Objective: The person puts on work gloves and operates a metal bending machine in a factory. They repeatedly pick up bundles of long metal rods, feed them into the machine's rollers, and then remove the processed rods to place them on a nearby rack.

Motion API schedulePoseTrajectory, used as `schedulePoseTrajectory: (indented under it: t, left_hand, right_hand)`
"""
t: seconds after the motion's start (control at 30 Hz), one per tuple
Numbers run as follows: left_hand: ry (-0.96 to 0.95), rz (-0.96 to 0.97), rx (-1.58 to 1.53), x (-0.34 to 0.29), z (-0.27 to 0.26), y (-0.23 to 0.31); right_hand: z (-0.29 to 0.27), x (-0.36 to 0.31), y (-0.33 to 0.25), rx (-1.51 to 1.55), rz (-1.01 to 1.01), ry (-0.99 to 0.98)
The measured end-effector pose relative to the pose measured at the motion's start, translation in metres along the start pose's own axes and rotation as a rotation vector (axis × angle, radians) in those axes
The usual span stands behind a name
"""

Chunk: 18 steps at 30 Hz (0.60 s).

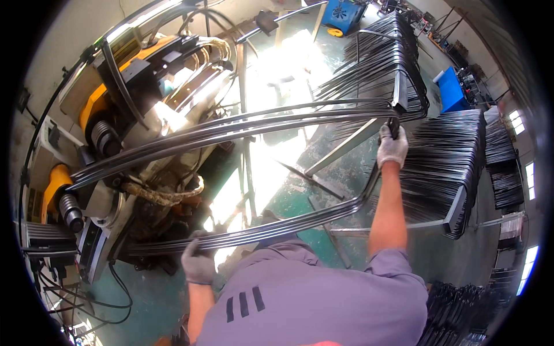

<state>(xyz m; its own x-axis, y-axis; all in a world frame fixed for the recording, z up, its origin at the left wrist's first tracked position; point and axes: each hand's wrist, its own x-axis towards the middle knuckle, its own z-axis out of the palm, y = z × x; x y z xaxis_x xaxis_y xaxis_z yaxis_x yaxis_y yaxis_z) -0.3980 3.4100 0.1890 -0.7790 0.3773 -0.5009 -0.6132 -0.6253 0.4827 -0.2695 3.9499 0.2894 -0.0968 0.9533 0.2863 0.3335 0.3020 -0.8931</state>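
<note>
A bundle of several dark, shiny bent metal rods (277, 226) forms a long U lying sideways. Its two long legs reach left to the bending machine (104, 138), and its closed end is at the right. My right hand (393, 149), in a pale work glove, is closed round the rods near the upper corner of that end. Below, my gloved left hand (198, 262) is wrapped round the lower leg close to the machine; part of its fingers is hidden by the rods. My right forearm covers a short stretch of the bundle.
Stacks of bent black rods hang on a metal rack (456, 210) at the right, with another rod stack (381, 52) farther back. Orange-and-black machine parts, hoses and cables (118, 288) crowd the left. A blue bin (343, 16) stands at the back. Strong sunlight glares off the floor.
</note>
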Motion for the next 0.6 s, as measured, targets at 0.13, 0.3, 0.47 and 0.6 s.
schedulePoseTrajectory:
  t: [0.13, 0.3, 0.47, 0.6]
  left_hand:
    - [-0.030, -0.371, -0.002, 0.029, 0.044, -0.088]
    - [0.051, -0.290, 0.414, 0.070, 0.111, -0.141]
    - [-0.058, -0.180, 0.666, 0.080, 0.205, -0.165]
    - [0.005, -0.072, 0.652, 0.077, 0.192, -0.184]
  right_hand:
    - [-0.050, 0.104, 0.009, -0.508, -0.223, 0.111]
    - [-0.035, 0.239, 0.074, -0.768, -0.142, 0.069]
    - [0.024, 0.374, 0.155, -0.580, 0.102, -0.059]
    - [0.043, 0.455, 0.128, -0.915, 0.198, -0.022]
